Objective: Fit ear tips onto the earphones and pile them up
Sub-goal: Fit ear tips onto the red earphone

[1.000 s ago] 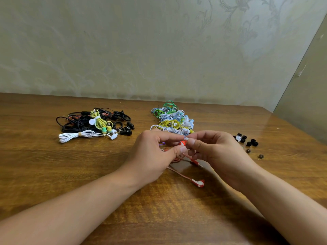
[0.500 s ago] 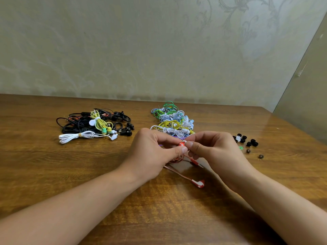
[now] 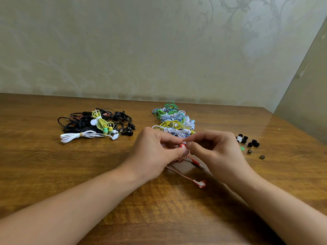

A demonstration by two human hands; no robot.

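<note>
Fitting a tip onto the red earbud (image 3: pixel 182 145)
Left hand (image 3: pixel 155 152) pinching bud, right hand (image 3: pixel 212 151) pressing tip; next, second bud (image 3: pixel 200 183) at 5 o'clock

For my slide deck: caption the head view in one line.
Left hand and right hand pinch a red earbud above the brown wooden table.

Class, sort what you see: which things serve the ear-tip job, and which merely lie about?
In use: left hand, right hand, red-and-white earbud, loose black ear tips, colourful earphone pile.
Lying about: brown wooden table, patterned wall.
</note>
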